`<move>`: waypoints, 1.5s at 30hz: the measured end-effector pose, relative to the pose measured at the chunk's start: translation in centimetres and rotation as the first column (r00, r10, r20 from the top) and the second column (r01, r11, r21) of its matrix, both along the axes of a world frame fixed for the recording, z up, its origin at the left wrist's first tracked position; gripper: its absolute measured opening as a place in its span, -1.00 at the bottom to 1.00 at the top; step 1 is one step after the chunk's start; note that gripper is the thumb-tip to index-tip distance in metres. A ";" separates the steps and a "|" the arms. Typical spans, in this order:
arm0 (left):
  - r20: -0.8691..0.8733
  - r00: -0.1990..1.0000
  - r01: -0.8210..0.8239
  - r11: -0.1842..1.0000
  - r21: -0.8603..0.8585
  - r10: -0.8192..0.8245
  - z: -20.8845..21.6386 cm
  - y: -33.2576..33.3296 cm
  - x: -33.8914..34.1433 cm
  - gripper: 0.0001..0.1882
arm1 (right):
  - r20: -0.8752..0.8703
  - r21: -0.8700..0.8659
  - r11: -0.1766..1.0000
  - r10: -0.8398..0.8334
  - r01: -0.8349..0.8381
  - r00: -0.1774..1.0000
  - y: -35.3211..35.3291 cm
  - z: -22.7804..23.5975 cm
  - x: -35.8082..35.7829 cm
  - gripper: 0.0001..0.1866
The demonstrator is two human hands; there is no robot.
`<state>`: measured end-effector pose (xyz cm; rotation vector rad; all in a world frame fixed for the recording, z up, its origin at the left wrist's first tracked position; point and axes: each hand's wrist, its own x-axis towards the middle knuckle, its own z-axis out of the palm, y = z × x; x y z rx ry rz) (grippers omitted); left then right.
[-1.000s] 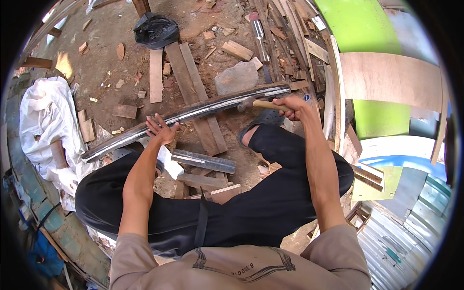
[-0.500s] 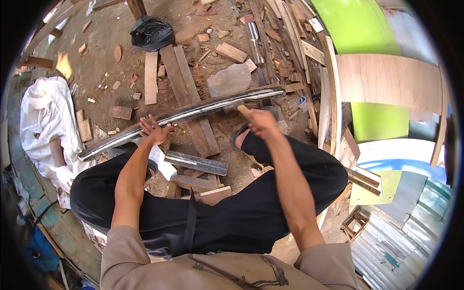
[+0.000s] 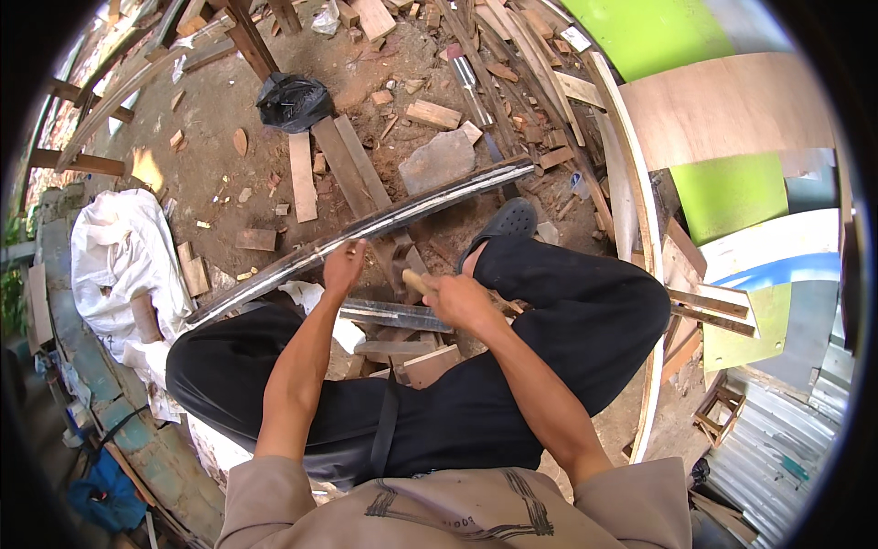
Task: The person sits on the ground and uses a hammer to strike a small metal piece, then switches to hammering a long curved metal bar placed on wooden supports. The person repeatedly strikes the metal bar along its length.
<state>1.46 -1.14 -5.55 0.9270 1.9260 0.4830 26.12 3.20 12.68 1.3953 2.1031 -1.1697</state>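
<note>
dark white-striped beam (image 3: 399,217) lies slanted near the pale-handled hammer (image 3: 419,282).

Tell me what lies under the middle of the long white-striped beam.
Two brown planks cross beneath the beam, showing on both sides. The parts directly under it are covered, so anything else there is hidden.

A crumpled white sack (image 3: 123,247) lies at the left, and a black plastic bag (image 3: 291,102) sits near the foot of a wooden post (image 3: 251,41). To the right, a plywood strip (image 3: 732,108) crosses a lime-green panel (image 3: 732,194), with corrugated metal sheeting (image 3: 768,476) beside a small wooden frame (image 3: 705,421).
</note>
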 end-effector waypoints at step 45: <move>0.425 0.108 -0.807 0.329 -0.491 0.899 -6.2 -5.2 -3.2 -0.23 | 0.192 -0.061 0.995 0.095 -0.085 0.977 -4.2 -6.6 -3.7 -0.66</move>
